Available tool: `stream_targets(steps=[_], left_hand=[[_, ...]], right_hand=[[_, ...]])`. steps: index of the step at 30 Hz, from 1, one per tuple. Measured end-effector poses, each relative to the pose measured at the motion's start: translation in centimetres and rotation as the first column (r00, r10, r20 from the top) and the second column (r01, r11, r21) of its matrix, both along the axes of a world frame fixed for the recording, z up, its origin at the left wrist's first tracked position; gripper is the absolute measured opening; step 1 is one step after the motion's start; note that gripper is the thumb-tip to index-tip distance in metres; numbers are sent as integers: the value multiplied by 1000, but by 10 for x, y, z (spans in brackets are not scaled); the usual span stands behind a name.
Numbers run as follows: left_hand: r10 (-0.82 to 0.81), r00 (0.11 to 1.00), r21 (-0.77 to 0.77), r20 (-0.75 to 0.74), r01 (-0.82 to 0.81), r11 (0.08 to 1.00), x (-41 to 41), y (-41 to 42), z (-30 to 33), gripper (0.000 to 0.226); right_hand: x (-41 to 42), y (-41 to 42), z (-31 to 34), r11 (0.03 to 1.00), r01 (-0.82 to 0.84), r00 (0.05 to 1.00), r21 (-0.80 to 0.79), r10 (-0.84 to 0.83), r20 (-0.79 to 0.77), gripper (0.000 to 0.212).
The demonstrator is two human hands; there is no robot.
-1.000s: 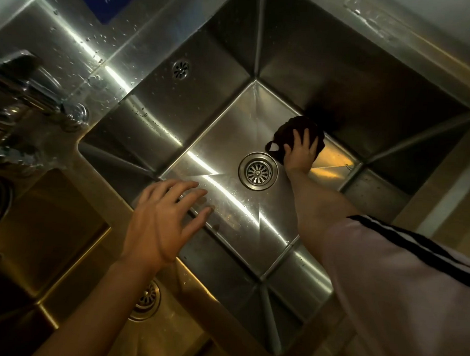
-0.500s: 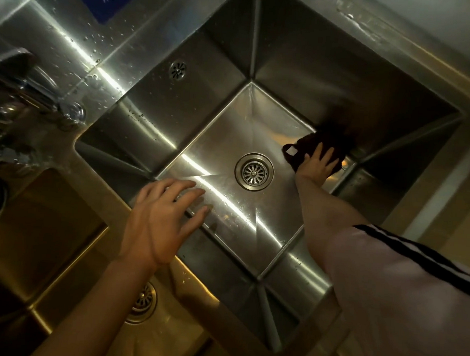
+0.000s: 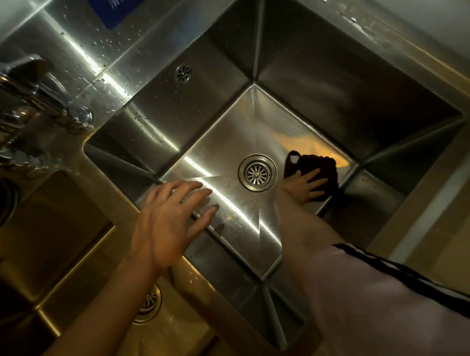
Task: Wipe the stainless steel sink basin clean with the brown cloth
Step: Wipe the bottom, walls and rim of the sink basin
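Right hand (image 3: 303, 184) presses bunched brown cloth (image 3: 314, 168) flat beside drain (image 3: 257, 172).

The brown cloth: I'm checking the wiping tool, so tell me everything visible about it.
The brown cloth is dark brown, soft-looking and bunched, with a small pale tag at its upper left corner. It lies on the basin floor, right of the drain, near the right wall. The right hand presses it flat with spread fingers.
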State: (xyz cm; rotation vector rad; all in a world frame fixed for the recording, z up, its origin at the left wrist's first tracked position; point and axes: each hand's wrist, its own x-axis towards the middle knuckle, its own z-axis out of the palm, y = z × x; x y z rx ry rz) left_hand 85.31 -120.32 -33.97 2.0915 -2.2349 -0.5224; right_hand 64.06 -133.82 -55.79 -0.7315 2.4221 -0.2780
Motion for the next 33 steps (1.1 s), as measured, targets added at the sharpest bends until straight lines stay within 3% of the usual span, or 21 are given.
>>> stream_targets(steps=[8, 13, 17, 20, 33], left_hand=[[-4, 1000, 6, 27, 3, 1000, 0, 0, 0, 54], [0, 999, 28, 46, -2, 1000, -1, -2, 1, 55], [8, 998, 6, 61, -9, 1000, -1, -1, 2, 57], [19, 998, 30, 64, -21, 999, -2, -2, 4, 66], [71, 974, 74, 216, -89, 993, -5, -3, 2, 59]], right_hand=[[-3, -1, -9, 956, -292, 956, -11, 291, -37, 57], [-17, -43, -11, 769, -637, 770, -49, 635, -60, 59], [-11, -75, -9, 602, -797, 604, -53, 794, -66, 64], [-6, -94, -10, 532, -845, 535, -61, 841, -74, 64], [20, -162, -28, 280, -960, 272, -2, 928, -256, 51]])
